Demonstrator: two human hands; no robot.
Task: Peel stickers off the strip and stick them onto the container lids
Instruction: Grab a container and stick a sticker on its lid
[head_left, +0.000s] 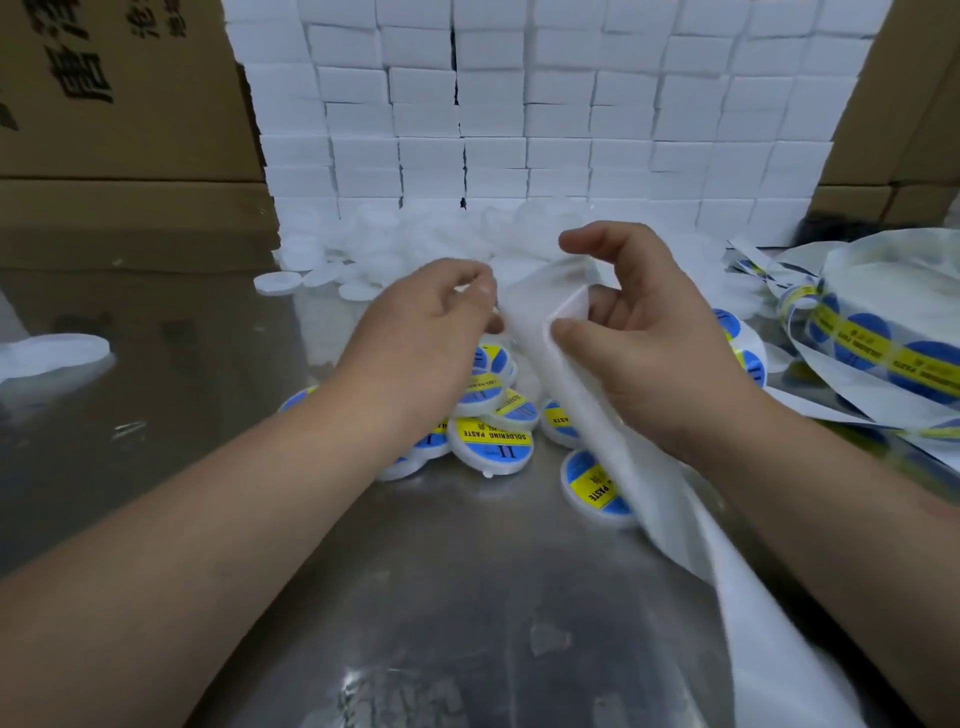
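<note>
Right hand (639, 332) pinches the long white paper strip (654, 499) between thumb and fingers; left hand (431, 317), fingers curled, grips its left edge, above round white lids with blue-yellow stickers (491, 444) on the metal surface (467, 582).

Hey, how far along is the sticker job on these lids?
Done: a pile of stickered lids on the metal table. In hand: the right hand pinches the white strip; the left hand curls beside it, its grip unclear. Left: a heap of plain lids behind, and a sticker roll with many stickers on it.
</note>
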